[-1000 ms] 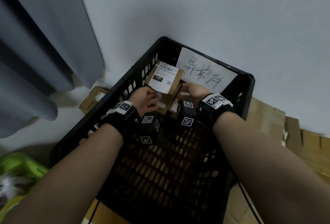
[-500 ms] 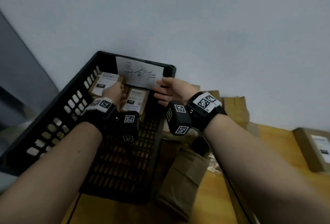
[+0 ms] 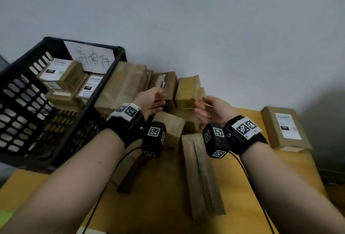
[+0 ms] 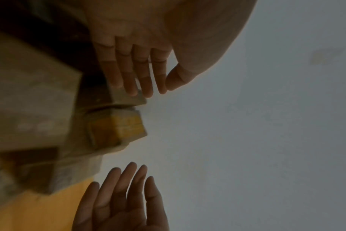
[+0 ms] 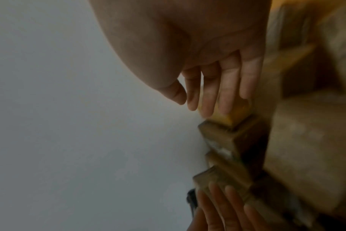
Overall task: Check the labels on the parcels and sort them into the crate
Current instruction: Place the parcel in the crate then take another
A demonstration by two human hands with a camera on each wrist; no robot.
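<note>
Both arms reached forward, side by side, bare from the elbow down. Each wrist wore a black band with a small black box and white squares with black patterns on it. The left hand (image 3: 151, 101) was held up in the air with its palm turned toward the other hand. Its fingers (image 4: 128, 73) were nearly straight and close together, and the thumb sat near the first finger. The right hand (image 3: 210, 109) faced it, palm inward, with a gap between the two hands. Its fingers (image 5: 223, 87) were long and loose too. Neither hand held anything.
</note>
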